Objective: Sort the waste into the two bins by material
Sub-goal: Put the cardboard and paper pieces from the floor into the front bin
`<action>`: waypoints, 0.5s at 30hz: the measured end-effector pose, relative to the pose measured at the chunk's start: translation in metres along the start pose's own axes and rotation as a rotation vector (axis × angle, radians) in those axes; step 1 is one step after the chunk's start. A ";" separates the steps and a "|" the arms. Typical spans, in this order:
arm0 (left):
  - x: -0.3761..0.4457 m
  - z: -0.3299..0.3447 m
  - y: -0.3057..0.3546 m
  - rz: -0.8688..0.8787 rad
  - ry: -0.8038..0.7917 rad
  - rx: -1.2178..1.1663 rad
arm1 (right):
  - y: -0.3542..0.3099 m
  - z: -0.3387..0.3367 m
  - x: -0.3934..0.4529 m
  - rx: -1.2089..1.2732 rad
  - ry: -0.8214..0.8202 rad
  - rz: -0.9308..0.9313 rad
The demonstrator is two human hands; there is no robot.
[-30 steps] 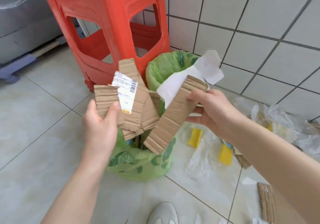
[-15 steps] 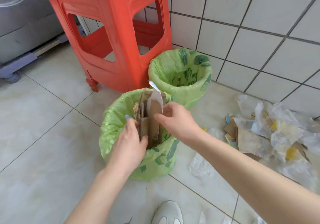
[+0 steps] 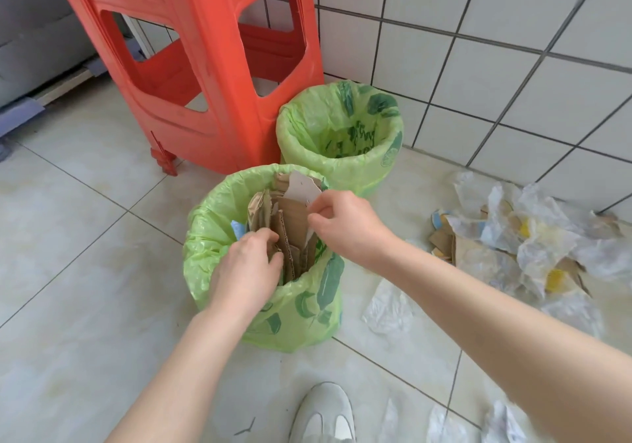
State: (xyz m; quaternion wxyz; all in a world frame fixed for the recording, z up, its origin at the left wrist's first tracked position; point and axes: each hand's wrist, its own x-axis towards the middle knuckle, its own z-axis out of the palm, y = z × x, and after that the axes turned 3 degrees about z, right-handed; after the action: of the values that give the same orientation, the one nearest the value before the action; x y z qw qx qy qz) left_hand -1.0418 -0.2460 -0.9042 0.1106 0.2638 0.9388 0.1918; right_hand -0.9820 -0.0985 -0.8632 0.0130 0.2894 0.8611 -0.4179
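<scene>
Two bins lined with green bags stand on the tiled floor. Brown cardboard pieces (image 3: 290, 227) stand upright in the near bin (image 3: 205, 237), a white card among them. My left hand (image 3: 248, 266) grips the cardboard pieces from the left, fingers curled over their edges inside the bin. My right hand (image 3: 345, 228) pinches the same cardboard at its right side, near the white card. The far bin (image 3: 294, 131) sits behind, by the wall; I see only its liner inside. A pile of mixed plastic wrap and cardboard scraps (image 3: 526, 247) lies on the floor to the right.
A red plastic stool (image 3: 212, 66) stands right behind the bins. The tiled wall (image 3: 478, 49) runs along the back right. Loose plastic film (image 3: 390, 309) lies beside the near bin. My white shoe (image 3: 323, 415) is at the bottom edge.
Both hands brought the cardboard pieces down from above the bins into the near bin and now hold them lower inside it. The far bin, hidden before, is now in view.
</scene>
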 end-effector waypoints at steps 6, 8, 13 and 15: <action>-0.012 -0.005 0.035 0.183 0.235 -0.141 | 0.050 -0.042 -0.025 0.020 0.027 0.034; -0.016 0.000 0.053 0.256 0.255 -0.195 | 0.082 -0.051 -0.032 0.042 0.041 0.099; -0.033 0.035 0.099 0.430 0.135 -0.368 | 0.170 -0.063 -0.061 0.033 0.033 0.295; -0.040 0.062 0.113 0.493 -0.004 -0.372 | 0.208 -0.062 -0.076 0.016 0.039 0.379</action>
State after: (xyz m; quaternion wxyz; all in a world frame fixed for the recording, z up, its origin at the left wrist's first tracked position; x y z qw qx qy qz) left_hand -0.9385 -0.1597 -0.9084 0.1088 0.4593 0.7951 0.3808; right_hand -0.7995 0.0101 -0.9512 0.0725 0.4548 0.7879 -0.4088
